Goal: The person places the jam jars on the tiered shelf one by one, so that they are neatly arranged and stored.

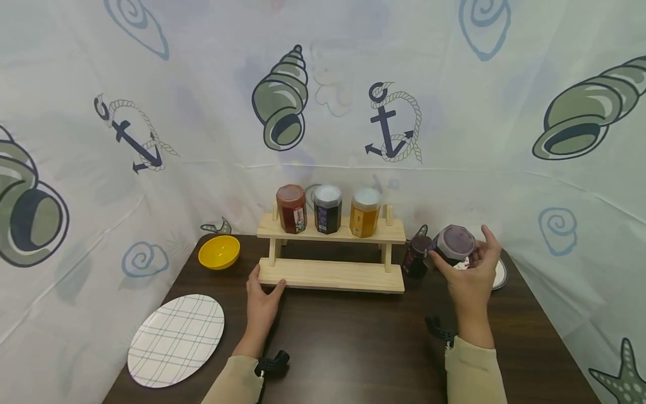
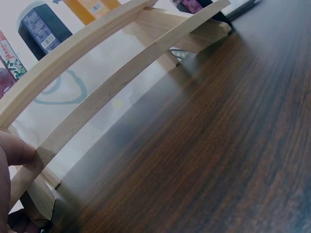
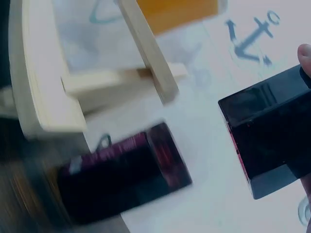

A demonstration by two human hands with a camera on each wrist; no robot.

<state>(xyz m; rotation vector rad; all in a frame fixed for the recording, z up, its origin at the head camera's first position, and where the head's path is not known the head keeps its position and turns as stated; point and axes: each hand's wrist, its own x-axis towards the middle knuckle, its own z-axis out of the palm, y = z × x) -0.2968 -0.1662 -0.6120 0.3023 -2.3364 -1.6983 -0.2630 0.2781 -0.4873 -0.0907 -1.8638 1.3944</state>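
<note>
My right hand (image 1: pixel 474 275) pinches a dark hexagonal jar with a purple lid (image 1: pixel 456 242) between thumb and fingers, raised at the right of a two-tier wooden rack (image 1: pixel 330 275). In the right wrist view, the jar's dark side (image 3: pixel 272 131) shows at the right edge. A second dark jar (image 1: pixel 416 255) stands on the table, just left of the held one. With the thumb at its front edge, my left hand (image 1: pixel 263 308) grips the left end of the rack's lower board (image 2: pixel 87 109). On the upper board stand a red jar (image 1: pixel 291 210), a dark jar (image 1: pixel 327 210) and a yellow jar (image 1: pixel 365 213).
A yellow bowl (image 1: pixel 219 252) sits at the back left of the dark table (image 1: pixel 348 342). Nearer lies a checked oval placemat (image 1: pixel 176 341). A white plate (image 1: pixel 499 275) is partly hidden behind my right hand. A printed curtain (image 1: pixel 212 129) hangs behind the table.
</note>
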